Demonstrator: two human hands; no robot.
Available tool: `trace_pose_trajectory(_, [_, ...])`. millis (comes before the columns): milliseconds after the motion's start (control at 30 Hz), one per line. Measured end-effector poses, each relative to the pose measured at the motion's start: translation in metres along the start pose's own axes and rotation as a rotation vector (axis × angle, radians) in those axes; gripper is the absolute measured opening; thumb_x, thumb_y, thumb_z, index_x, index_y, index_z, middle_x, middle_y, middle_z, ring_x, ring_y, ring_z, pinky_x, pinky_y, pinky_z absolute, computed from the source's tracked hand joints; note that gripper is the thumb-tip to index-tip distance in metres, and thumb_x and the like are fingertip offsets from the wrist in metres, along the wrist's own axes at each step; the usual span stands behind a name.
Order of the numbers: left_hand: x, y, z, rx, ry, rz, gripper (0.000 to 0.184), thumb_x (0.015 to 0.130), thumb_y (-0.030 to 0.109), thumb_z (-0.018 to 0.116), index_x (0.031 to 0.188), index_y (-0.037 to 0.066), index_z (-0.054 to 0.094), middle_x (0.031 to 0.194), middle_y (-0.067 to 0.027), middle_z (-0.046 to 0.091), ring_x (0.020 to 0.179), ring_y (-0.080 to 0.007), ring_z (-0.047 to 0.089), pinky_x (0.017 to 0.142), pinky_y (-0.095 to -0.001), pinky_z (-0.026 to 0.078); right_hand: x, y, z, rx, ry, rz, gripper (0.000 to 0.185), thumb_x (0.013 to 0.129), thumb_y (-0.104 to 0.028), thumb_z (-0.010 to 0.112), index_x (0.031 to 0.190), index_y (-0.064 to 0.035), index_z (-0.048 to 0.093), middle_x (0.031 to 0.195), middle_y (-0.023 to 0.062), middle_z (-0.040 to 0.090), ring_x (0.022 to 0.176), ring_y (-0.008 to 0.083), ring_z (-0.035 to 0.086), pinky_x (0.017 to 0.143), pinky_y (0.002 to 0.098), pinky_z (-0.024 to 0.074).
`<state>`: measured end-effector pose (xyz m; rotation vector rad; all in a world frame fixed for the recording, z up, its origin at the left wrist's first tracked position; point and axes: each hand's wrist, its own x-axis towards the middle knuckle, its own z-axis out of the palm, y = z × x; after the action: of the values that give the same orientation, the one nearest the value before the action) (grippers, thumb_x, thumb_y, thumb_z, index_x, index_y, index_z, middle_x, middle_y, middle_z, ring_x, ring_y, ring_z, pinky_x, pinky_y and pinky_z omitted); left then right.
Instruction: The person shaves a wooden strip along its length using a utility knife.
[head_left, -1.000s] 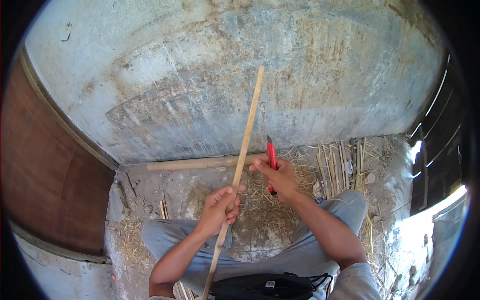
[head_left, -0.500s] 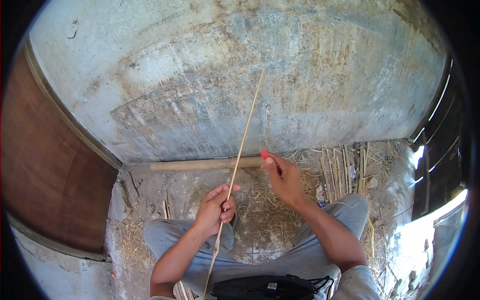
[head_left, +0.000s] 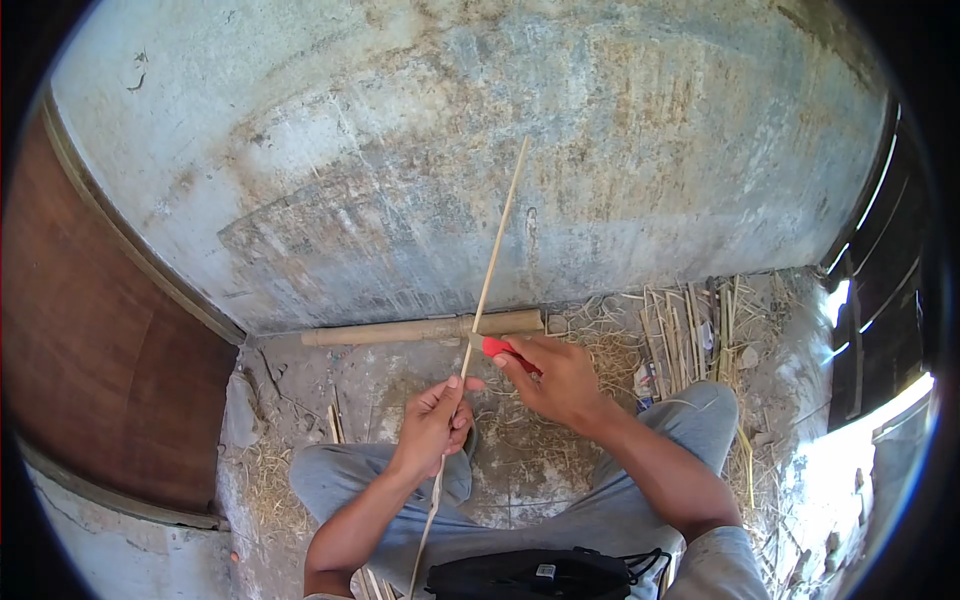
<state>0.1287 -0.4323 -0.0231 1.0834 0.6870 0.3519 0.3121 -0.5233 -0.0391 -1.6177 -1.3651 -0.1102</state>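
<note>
A long, thin bamboo strip [head_left: 500, 237] slants upward in front of the wall, its narrow edge toward the camera. My left hand [head_left: 432, 428] is closed around the strip at its middle, above my left leg. My right hand [head_left: 556, 380] grips a red utility knife [head_left: 495, 347], whose blade points left and lies at the strip just above my left hand. The fingers of my right hand cover most of the knife's handle.
A thick bamboo pole [head_left: 385, 332] lies along the foot of the stained wall [head_left: 600, 170]. Split sticks [head_left: 680, 335] and shavings are on the floor at the right. A black pouch [head_left: 540, 577] rests at my lap. A brown panel [head_left: 110, 330] stands at the left.
The strip has turned from its broad face to its narrow edge. My right hand has swung the knife from upright to pointing left, bringing the blade to the strip.
</note>
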Motion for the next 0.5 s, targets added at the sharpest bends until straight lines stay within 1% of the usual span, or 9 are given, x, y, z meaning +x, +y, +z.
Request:
trace_pose_trajectory(33, [-0.002,0.0,0.003,0.045,0.043,0.022,0.04,0.105,0.035,0.046,0.118,-0.001,0.058,0.064,0.0031,0.042,0.045,-0.0043,0.034,0.038,-0.0213,0.026,0.0,-0.001,0.001,0.004,0.004,0.002,0.028,0.09,-0.033,0.07,0.102,-0.0082,0.071,0.069,0.0108,0.061,0.056,0.0299,0.063,0.049,0.0403,0.0484])
trace_pose_trajectory(67, [-0.003,0.0,0.005,0.05,0.042,0.019,0.04,0.105,0.035,0.046,0.118,-0.001,0.058,0.064,0.0031,0.042,0.045,-0.0043,0.034,0.038,-0.0213,0.026,-0.001,-0.002,0.001,0.01,0.008,0.005,0.029,0.09,-0.035,0.07,0.101,-0.0084,0.071,0.067,0.01,0.06,0.055,0.0302,0.063,0.047,0.0409,0.0479])
trace_pose_trajectory(133, [-0.004,-0.002,0.008,0.118,0.128,0.06,0.039,0.103,0.035,0.052,0.119,0.0,0.063,0.063,0.0029,0.044,0.044,-0.0037,0.036,0.038,-0.0218,0.026,-0.002,-0.003,0.002,-0.003,0.013,-0.004,0.029,0.09,-0.035,0.069,0.1,-0.0083,0.071,0.067,0.0096,0.06,0.054,0.0301,0.063,0.046,0.0407,0.048])
trace_pose_trajectory(233, [-0.004,-0.005,0.008,0.119,0.148,0.078,0.039,0.101,0.034,0.056,0.118,0.0,0.064,0.063,0.0026,0.045,0.044,-0.0038,0.036,0.038,-0.0226,0.025,-0.003,-0.003,0.004,-0.029,0.015,-0.015,0.029,0.09,-0.036,0.068,0.098,-0.0083,0.071,0.067,0.0088,0.06,0.053,0.0297,0.062,0.045,0.0402,0.0479])
trace_pose_trajectory(300, [-0.007,-0.002,0.009,0.134,0.153,0.061,0.04,0.102,0.034,0.054,0.118,-0.002,0.063,0.063,0.0024,0.044,0.044,-0.0045,0.036,0.038,-0.0231,0.026,-0.003,-0.004,0.004,-0.04,0.012,-0.013,0.029,0.09,-0.037,0.069,0.097,-0.0085,0.071,0.066,0.0083,0.06,0.052,0.0294,0.062,0.044,0.0399,0.0478])
trace_pose_trajectory(367, [-0.01,0.002,0.009,0.151,0.159,0.042,0.042,0.103,0.034,0.052,0.117,-0.004,0.061,0.062,0.0021,0.043,0.044,-0.0052,0.036,0.037,-0.0236,0.026,-0.002,-0.006,0.002,-0.096,0.058,-0.071,0.027,0.087,-0.029,0.074,0.097,-0.0034,0.072,0.064,0.0101,0.061,0.051,0.0252,0.061,0.045,0.0358,0.0471])
trace_pose_trajectory(500, [-0.016,0.007,0.008,0.173,0.167,0.016,0.041,0.103,0.034,0.052,0.117,-0.004,0.06,0.061,0.0027,0.041,0.043,-0.0049,0.034,0.037,-0.0231,0.025,-0.002,-0.01,0.005,-0.155,0.055,-0.068,0.029,0.085,-0.03,0.075,0.097,-0.0046,0.072,0.065,0.009,0.062,0.049,0.025,0.062,0.043,0.0359,0.0477])
